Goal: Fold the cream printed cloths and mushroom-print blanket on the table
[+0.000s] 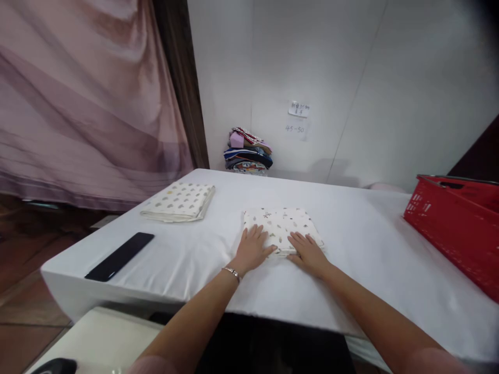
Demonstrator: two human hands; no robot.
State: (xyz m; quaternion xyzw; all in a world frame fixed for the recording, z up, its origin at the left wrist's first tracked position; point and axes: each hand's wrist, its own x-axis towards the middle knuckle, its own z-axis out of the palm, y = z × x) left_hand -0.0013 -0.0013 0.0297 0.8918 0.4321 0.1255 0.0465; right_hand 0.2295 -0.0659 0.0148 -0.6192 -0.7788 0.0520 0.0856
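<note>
A white cloth with a small grey and brown print (278, 226) lies folded into a flat rectangle on the table. My left hand (251, 248) rests flat on its near left part, fingers spread, with a bracelet at the wrist. On the near right part lies my right hand (307, 252), also flat with the fingers apart. Neither hand grips the fabric. Farther left sits a second folded cloth (179, 201), cream with grey leaf-like spots; no hand touches it.
A white-covered table (358, 223) fills the middle. Near its left edge lies a black phone-like slab (120, 256). A red plastic basket (456, 228) stands at the right. Behind the far edge is a stack of folded fabrics (248, 153). A pink curtain (86, 93) hangs left.
</note>
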